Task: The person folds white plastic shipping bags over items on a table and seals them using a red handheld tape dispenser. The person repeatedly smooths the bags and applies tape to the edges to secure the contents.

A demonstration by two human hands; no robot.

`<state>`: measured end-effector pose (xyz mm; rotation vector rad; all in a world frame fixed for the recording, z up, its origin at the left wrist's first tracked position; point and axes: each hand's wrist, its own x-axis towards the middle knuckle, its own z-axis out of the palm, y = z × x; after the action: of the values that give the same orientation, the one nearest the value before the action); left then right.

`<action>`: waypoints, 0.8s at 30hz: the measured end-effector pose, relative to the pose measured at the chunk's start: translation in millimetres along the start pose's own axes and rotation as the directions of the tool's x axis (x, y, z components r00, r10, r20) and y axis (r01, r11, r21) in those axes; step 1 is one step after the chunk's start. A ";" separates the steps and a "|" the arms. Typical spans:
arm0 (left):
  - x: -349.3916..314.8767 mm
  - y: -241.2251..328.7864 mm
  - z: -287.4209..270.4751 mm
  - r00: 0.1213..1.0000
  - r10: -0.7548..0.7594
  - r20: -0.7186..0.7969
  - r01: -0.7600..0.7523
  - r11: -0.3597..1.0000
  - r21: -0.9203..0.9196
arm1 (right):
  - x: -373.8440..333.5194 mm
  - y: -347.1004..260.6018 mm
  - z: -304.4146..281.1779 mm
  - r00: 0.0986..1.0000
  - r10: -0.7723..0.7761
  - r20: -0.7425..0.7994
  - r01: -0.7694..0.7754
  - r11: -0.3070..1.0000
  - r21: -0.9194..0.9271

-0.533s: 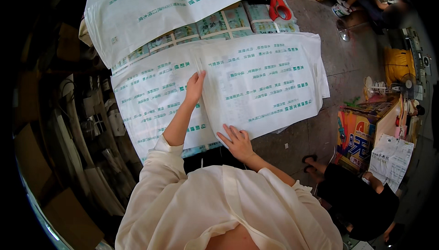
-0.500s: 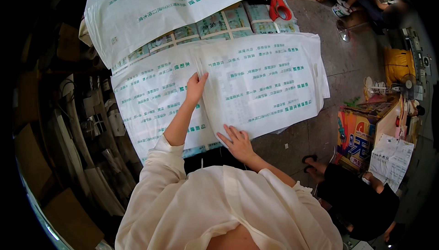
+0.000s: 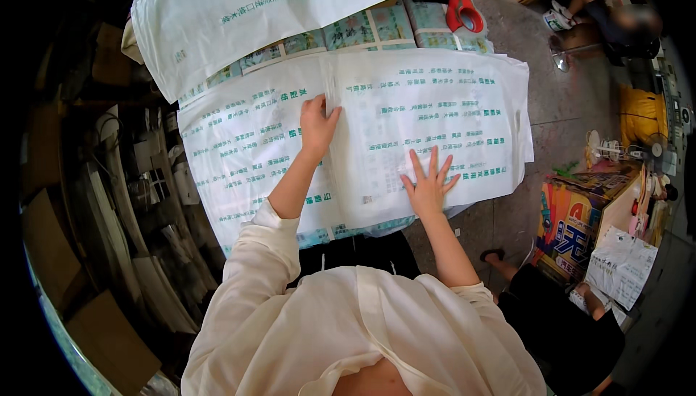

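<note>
A white sheet (image 3: 268, 135), printed in green, lies across a pile in front of me. To its right a white printed panel (image 3: 449, 81) is spread, with a raised crease between the two. My left hand (image 3: 317, 128) rests by that crease, thumb apart from its fingers, the fingertips touching the sheet. On the panel's near right part my right hand (image 3: 430, 189) lies flat with spread fingers. Beneath the sheets are green wrapped packs (image 3: 370, 26) tied with pale bands, showing in a gap and along the near edge.
Another white printed sheet (image 3: 217, 19) covers the pile's far end. A red tape dispenser (image 3: 464, 10) sits at the far right corner. Boards (image 3: 119, 193) crowd the left. At right stand a colourful carton (image 3: 569, 222) and a yellow bundle (image 3: 641, 110). Two people are at the right.
My right hand has moved from the panel's near left edge, right and away from me, spreading its fingers. My left hand has shifted slightly farther along the crease, its thumb now apart.
</note>
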<state>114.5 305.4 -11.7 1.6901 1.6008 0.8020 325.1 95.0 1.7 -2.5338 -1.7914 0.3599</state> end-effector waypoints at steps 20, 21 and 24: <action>-32.7 -24.4 -8.3 0.940 0.276 0.199 -0.340 0.743 0.577 | 10.2 32.9 -2.5 0.998 -0.006 0.063 0.013 0.994 -0.110; -33.1 -23.5 -8.1 0.941 0.268 0.206 -0.338 0.753 0.564 | 9.0 31.8 -3.5 0.998 0.005 0.067 0.002 0.994 -0.109; -30.0 -19.3 -8.7 0.943 0.251 0.220 -0.332 0.771 0.544 | 8.1 30.1 -0.8 0.998 0.028 0.056 -0.022 0.995 -0.101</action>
<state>94.3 276.4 -21.9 2.4181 1.5998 0.3277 355.8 92.4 -3.3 -2.6420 -1.8443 0.3552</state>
